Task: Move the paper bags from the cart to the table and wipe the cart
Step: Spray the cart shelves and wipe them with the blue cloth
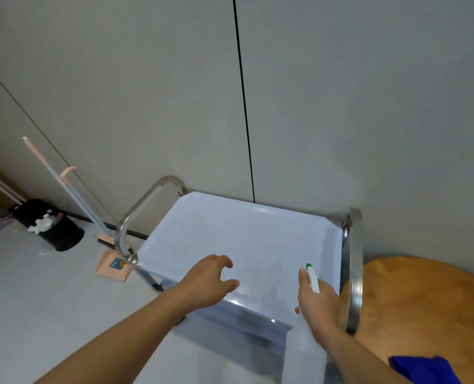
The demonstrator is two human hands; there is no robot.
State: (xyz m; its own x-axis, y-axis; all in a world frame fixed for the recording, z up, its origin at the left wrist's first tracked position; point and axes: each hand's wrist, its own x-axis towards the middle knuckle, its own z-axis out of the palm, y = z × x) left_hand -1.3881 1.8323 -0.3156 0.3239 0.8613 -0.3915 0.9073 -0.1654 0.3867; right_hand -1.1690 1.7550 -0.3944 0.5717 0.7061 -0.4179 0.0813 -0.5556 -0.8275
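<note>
The steel cart [241, 234] stands against the wall, and its top tray holds nothing. My right hand [317, 303] grips a white spray bottle [305, 347] with a green-tipped nozzle, which points over the tray's near right part. My left hand [208, 281] hovers above the tray's near edge, with its fingers loosely curled round nothing. A blue cloth [424, 370] lies on the round wooden table [424, 306] at the right. No paper bags are in view.
A black bin [55, 225] with rubbish stands on the floor at the left. A broom and a dustpan [114, 268] lean by the cart's left handle [139, 209]. The grey wall rises right behind the cart.
</note>
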